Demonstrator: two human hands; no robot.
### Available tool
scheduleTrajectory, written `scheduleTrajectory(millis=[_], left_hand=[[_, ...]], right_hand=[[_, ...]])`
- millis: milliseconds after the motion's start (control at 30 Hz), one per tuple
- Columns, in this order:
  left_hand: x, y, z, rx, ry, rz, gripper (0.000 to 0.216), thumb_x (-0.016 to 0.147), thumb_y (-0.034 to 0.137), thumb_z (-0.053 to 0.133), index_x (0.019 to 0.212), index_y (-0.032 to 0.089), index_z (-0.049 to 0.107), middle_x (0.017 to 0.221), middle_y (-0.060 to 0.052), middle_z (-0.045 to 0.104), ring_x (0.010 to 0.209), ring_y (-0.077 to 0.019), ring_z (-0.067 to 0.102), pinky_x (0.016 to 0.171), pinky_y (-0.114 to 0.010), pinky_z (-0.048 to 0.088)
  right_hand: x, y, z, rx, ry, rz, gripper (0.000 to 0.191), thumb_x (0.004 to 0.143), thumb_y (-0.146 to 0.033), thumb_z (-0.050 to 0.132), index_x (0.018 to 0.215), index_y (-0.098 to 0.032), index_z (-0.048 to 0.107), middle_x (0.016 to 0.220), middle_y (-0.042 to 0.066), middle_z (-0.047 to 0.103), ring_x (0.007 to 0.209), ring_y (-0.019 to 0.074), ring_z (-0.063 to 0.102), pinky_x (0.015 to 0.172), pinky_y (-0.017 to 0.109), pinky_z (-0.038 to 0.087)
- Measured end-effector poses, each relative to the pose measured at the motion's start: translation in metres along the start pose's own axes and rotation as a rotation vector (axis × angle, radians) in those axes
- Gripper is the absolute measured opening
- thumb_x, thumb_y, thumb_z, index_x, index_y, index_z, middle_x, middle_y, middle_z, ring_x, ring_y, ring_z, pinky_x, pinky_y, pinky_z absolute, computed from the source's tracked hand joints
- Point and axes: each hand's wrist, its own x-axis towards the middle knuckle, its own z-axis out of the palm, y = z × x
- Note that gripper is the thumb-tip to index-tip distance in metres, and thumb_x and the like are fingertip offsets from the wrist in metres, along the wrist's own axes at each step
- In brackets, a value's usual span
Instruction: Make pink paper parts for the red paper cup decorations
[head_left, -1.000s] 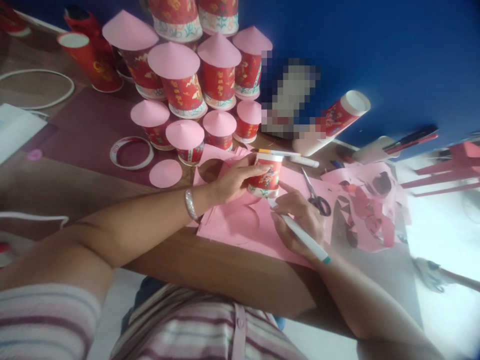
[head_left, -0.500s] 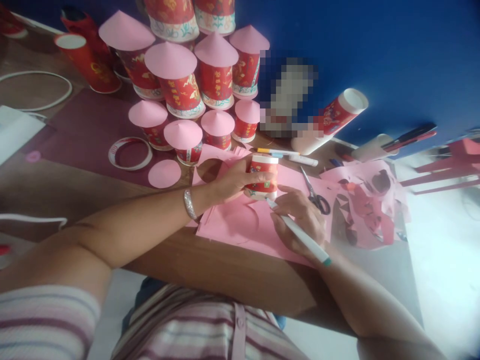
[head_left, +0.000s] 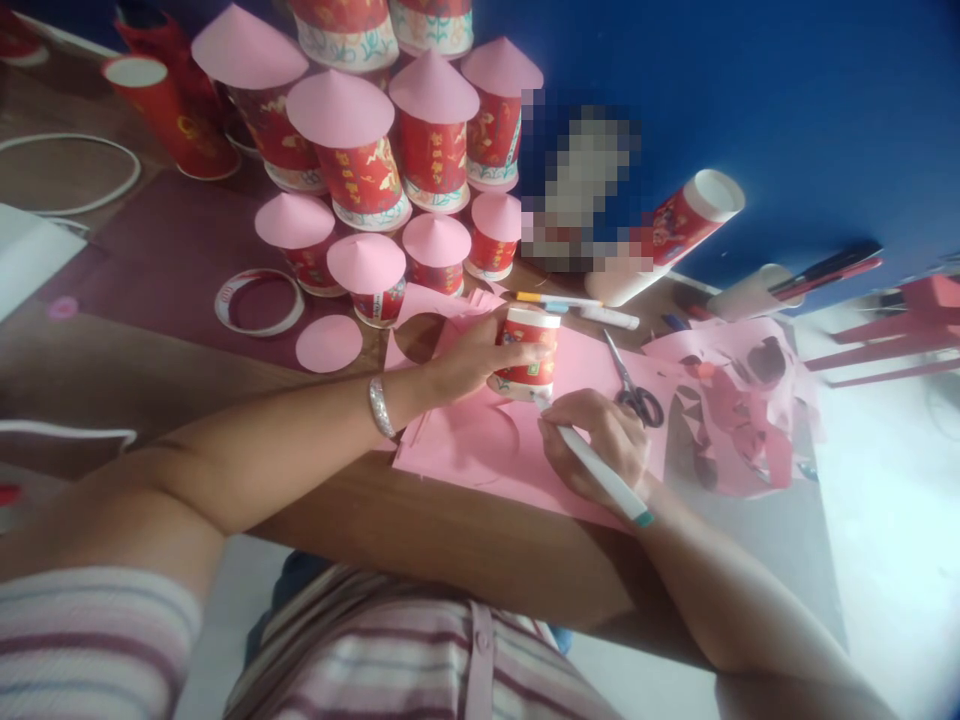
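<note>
My left hand [head_left: 472, 360], a silver bracelet on its wrist, is wrapped round a small red paper cup [head_left: 531, 352] that stands upside down on a pink paper sheet [head_left: 487, 455]. My right hand [head_left: 600, 445] grips a white pen [head_left: 600, 472] with a green end. The pen tip touches the paper at the cup's base on its near side. A curved pen line shows on the sheet to the left of the tip.
Several red cups with pink cone lids [head_left: 375, 160] stand at the back. A pink paper circle [head_left: 328, 343] and a cut cup rim [head_left: 259, 300] lie to the left. Scissors [head_left: 634, 385], markers [head_left: 577, 305] and pink scraps [head_left: 739, 400] lie to the right.
My right hand and the pen tip have slid a little round the cup's base. The cup and my left hand have stayed nearly in place.
</note>
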Motion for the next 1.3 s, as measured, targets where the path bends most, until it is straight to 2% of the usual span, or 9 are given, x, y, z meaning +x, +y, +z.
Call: scheduleTrajectory(millis=[233, 833, 1300], left_hand=[[-0.0001, -0.0005, -0.0006, 0.017, -0.007, 0.000, 0.058, 0.075, 0.045, 0.102, 0.115, 0.023, 0.066, 0.097, 0.002, 0.074, 0.086, -0.0144, 0.072, 0.082, -0.028, 0.061], [0.0006, -0.0010, -0.0014, 0.040, -0.046, 0.036, 0.054, 0.081, 0.048, 0.099, 0.114, 0.021, 0.066, 0.095, 0.001, 0.073, 0.088, -0.0151, 0.071, 0.084, -0.030, 0.060], [0.0027, -0.0044, -0.0022, 0.017, -0.045, 0.040, 0.057, 0.078, 0.050, 0.103, 0.109, 0.021, 0.065, 0.092, 0.003, 0.072, 0.080, -0.0120, 0.068, 0.078, -0.025, 0.059]], right_hand=[[0.0019, 0.0017, -0.0009, -0.017, -0.010, -0.056, 0.021, 0.103, -0.007, 0.070, 0.110, -0.027, 0.067, 0.079, -0.003, 0.078, 0.061, 0.0158, 0.074, 0.056, 0.028, 0.057], [-0.0006, 0.0038, -0.0001, -0.011, -0.024, -0.048, 0.020, 0.105, -0.006, 0.069, 0.107, -0.025, 0.066, 0.081, -0.003, 0.076, 0.064, 0.0143, 0.073, 0.061, 0.026, 0.055], [0.0001, 0.0033, -0.0005, -0.047, -0.018, -0.034, 0.025, 0.102, -0.003, 0.069, 0.109, -0.027, 0.064, 0.081, -0.004, 0.076, 0.063, 0.0134, 0.073, 0.060, 0.025, 0.054]])
